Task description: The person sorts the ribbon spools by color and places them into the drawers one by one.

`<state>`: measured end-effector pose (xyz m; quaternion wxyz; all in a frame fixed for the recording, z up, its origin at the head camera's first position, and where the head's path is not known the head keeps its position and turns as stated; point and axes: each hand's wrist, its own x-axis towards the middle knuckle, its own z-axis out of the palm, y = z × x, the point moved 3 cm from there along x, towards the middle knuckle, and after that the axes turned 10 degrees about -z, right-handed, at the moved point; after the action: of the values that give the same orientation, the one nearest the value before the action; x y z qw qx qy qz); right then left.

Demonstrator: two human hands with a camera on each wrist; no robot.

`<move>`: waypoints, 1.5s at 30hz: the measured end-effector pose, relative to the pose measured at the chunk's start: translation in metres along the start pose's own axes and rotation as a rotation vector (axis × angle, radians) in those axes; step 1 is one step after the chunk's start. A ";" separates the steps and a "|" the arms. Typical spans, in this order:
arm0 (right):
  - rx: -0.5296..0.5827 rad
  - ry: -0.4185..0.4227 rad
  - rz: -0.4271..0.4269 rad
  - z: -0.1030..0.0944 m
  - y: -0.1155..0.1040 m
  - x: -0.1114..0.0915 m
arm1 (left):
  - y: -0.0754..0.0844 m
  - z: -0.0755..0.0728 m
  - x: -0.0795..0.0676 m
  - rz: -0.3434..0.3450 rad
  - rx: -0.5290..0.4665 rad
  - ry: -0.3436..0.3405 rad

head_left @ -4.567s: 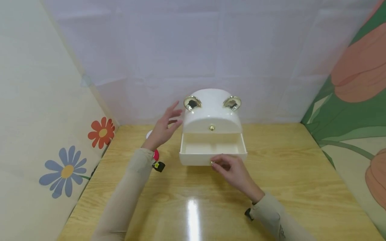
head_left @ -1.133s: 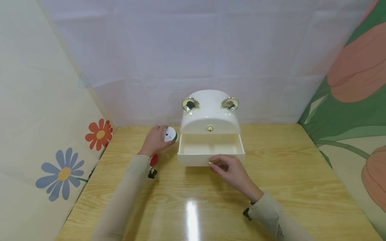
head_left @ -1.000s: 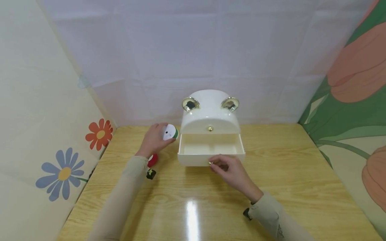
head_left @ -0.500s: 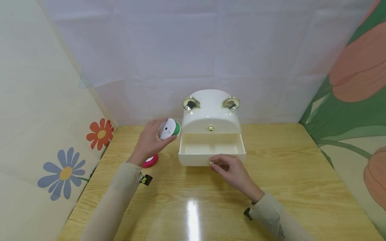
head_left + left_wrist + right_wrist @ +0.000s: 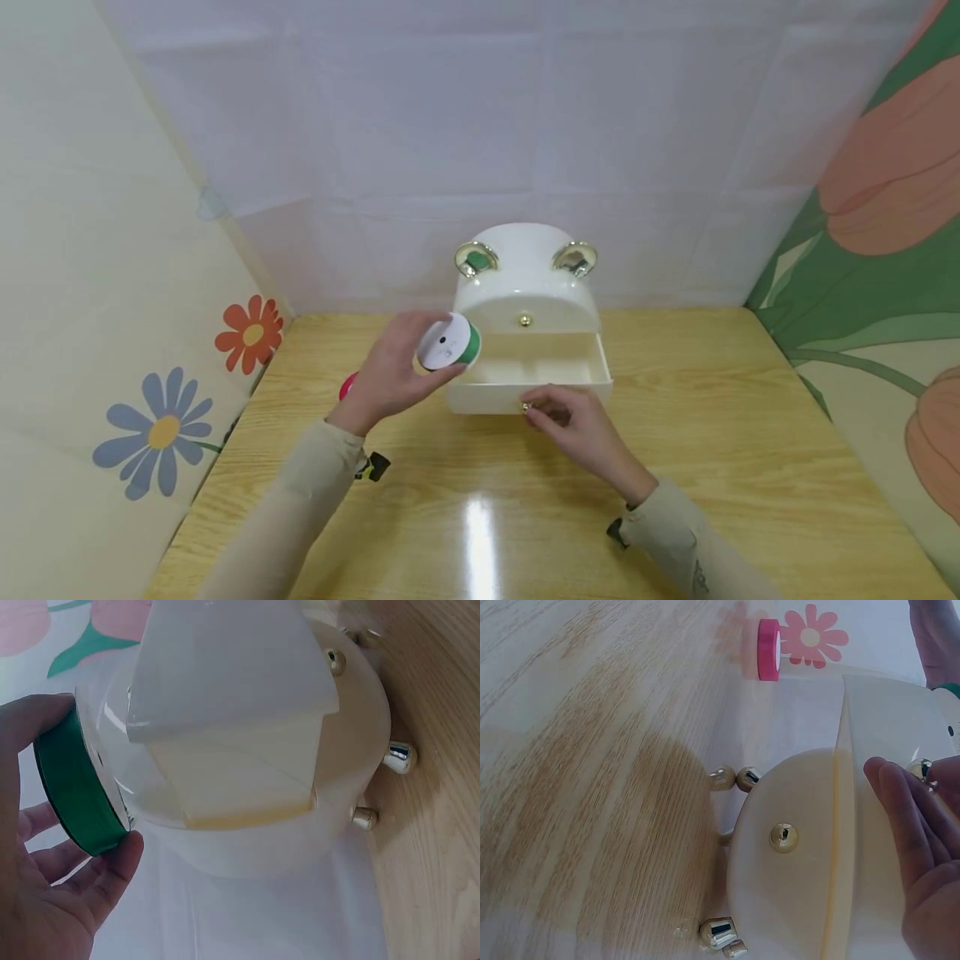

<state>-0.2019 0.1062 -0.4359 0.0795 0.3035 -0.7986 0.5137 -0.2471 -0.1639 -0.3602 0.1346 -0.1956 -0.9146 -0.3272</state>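
My left hand (image 5: 393, 371) grips a spool of green ribbon (image 5: 446, 343) by its edge, thumb below and fingers above. In the head view the spool overlaps the left side of the pulled-out drawer (image 5: 480, 400). The left wrist view shows the ribbon's green band (image 5: 79, 787) between thumb and fingers, off to the side of the drawer. With thumb and fingertips my right hand (image 5: 581, 429) pinches the small gold knob (image 5: 921, 769) on the drawer front. The drawer belongs to a white rounded box (image 5: 525, 287) with two gold ears; its visible interior holds nothing.
A pink-red ribbon spool (image 5: 768, 651) stands on the wooden table (image 5: 712, 433), mostly behind my left hand in the head view. A second gold knob (image 5: 525, 320) sits on the box above the drawer. Behind the box hangs a white cloth (image 5: 420, 150).
The left hand, empty at first, has taken hold of the green ribbon spool, raised it and brought it right to the drawer's left side. The right hand has stayed at the knob.
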 end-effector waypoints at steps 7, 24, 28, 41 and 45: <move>0.010 -0.007 0.014 0.000 0.001 0.000 | 0.005 0.009 -0.003 0.017 0.009 -0.081; 0.022 -0.013 0.018 0.000 0.000 0.001 | 0.007 0.024 0.000 0.092 0.099 -0.108; 0.024 -0.013 0.016 0.000 0.000 0.001 | 0.009 0.026 0.003 0.106 0.097 -0.073; 0.019 -0.020 0.009 0.000 -0.001 0.002 | 0.016 0.038 0.007 0.110 0.168 -0.079; 0.022 -0.014 0.007 0.000 -0.001 0.002 | 0.018 0.041 0.008 0.141 0.196 -0.070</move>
<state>-0.2026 0.1053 -0.4340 0.0688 0.3053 -0.7944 0.5206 -0.2507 -0.1220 -0.3782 0.1436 -0.2566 -0.9303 -0.2192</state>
